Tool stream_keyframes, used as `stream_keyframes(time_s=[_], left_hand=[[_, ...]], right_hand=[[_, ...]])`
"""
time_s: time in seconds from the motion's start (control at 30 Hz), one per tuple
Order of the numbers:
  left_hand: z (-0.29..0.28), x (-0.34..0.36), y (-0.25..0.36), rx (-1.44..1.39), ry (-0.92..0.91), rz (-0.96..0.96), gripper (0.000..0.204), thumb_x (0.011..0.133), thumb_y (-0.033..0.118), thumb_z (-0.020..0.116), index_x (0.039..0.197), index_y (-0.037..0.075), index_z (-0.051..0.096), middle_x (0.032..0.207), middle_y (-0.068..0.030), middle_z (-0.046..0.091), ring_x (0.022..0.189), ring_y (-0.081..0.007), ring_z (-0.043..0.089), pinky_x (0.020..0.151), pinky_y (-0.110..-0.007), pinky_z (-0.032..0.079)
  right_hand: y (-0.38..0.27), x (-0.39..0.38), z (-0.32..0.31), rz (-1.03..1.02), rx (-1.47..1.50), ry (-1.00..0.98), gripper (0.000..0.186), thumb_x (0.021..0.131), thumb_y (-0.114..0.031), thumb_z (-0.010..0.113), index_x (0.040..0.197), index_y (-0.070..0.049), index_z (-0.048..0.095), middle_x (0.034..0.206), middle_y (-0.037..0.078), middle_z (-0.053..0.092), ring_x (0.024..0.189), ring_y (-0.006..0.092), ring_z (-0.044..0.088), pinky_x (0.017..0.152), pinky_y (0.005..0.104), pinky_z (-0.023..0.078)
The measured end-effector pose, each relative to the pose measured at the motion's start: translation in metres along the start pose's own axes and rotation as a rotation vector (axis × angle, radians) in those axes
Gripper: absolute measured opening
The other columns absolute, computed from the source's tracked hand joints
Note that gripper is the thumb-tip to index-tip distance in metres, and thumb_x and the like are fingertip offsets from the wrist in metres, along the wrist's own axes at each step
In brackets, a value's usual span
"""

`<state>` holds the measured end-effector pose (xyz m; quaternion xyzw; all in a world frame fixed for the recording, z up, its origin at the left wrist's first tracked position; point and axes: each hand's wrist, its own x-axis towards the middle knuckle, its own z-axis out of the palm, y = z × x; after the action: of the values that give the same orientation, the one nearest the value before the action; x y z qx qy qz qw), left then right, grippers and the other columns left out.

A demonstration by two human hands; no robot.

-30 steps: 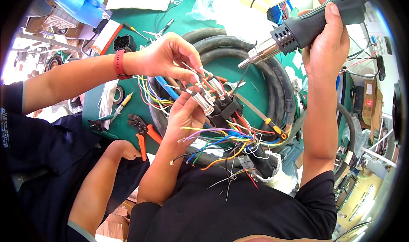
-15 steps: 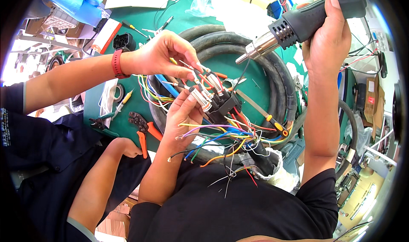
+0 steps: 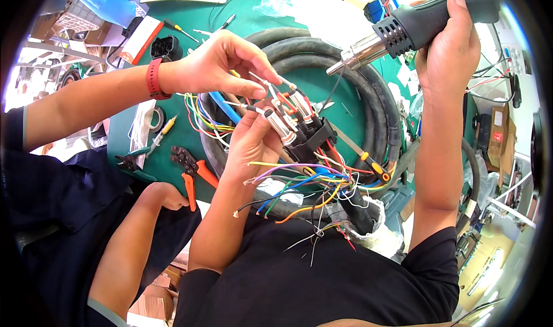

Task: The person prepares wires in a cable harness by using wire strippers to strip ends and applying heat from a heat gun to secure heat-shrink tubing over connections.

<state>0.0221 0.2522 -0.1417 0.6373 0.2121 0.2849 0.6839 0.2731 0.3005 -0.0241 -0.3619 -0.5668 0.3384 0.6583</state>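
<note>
My right hand (image 3: 452, 56) is closed round the dark grip of a heat gun (image 3: 412, 32), its metal nozzle (image 3: 358, 59) aimed down and left. My left hand (image 3: 253, 140) grips a black connector (image 3: 314, 142) from its left side. Metal contact sleeves (image 3: 280, 126) and short wire ends stick up out of it. A loose bundle of coloured wires (image 3: 299, 177) hangs from the connector's near side, by a thick black cable end (image 3: 357, 203). A co-worker's hand (image 3: 230, 65) with a red wristband touches the thin wire tips over the connector.
A coiled thick black cable (image 3: 380, 108) lies on the green mat (image 3: 345, 105). Around it are an orange-handled crimping tool (image 3: 193, 171), a yellow-and-black handled file (image 3: 374, 167) and a tape roll (image 3: 157, 119). The co-worker's other arm (image 3: 129, 240) rests at left.
The heat gun and my right hand have shifted slightly right. My left hand and the connector have moved a little right too. The co-worker's fingers stay by the wire tips.
</note>
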Motion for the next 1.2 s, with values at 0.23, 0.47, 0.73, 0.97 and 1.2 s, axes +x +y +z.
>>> stream_keyframes(time_s=[0.23,0.47,0.73,0.97,1.2], left_hand=[[0.0,-0.001,-0.009,-0.012,0.025,0.055,0.019,0.083,0.0,0.07,0.101,-0.006,0.067,0.099,-0.0095,0.068,0.088,-0.0111,0.064,0.076,-0.022,0.053],[0.005,-0.004,-0.005,-0.041,0.054,0.003,0.018,0.083,0.002,0.071,0.099,-0.005,0.068,0.093,-0.0077,0.07,0.081,-0.0094,0.065,0.07,-0.02,0.053],[0.01,-0.006,-0.004,0.046,0.111,0.061,0.017,0.082,0.005,0.073,0.096,-0.003,0.068,0.087,-0.005,0.07,0.078,-0.0068,0.063,0.066,-0.019,0.051],[0.01,-0.006,0.001,-0.023,0.118,-0.1,0.017,0.083,0.008,0.073,0.096,-0.002,0.068,0.083,-0.0039,0.069,0.072,-0.0051,0.062,0.062,-0.017,0.049],[0.183,-0.036,-0.049,-0.038,1.08,-0.108,0.019,0.086,0.016,0.065,0.1,0.004,0.065,0.091,-0.007,0.065,0.083,-0.0183,0.059,0.077,-0.031,0.044]], right_hand=[[0.009,0.02,-0.018,0.165,-0.094,-0.007,0.043,0.092,-0.03,0.054,0.114,0.006,0.055,0.085,0.017,0.066,0.073,0.0199,0.065,0.068,0.0287,0.052],[0.009,0.018,-0.015,0.178,-0.132,0.018,0.043,0.093,-0.03,0.052,0.116,0.007,0.054,0.086,0.016,0.066,0.074,0.0195,0.064,0.069,0.0278,0.051],[0.013,0.02,-0.019,0.178,-0.072,-0.017,0.045,0.093,-0.03,0.052,0.118,0.008,0.052,0.087,0.017,0.066,0.077,0.0212,0.065,0.073,0.0298,0.052],[0.011,0.007,-0.006,0.064,0.05,-0.08,0.041,0.092,-0.033,0.056,0.11,0.004,0.053,0.083,0.009,0.057,0.072,0.0158,0.058,0.065,0.0282,0.05],[0.005,-0.009,0.019,-0.043,-0.044,-0.087,0.038,0.093,-0.032,0.057,0.106,0.003,0.053,0.081,0.005,0.053,0.069,0.0137,0.056,0.062,0.0267,0.049]])
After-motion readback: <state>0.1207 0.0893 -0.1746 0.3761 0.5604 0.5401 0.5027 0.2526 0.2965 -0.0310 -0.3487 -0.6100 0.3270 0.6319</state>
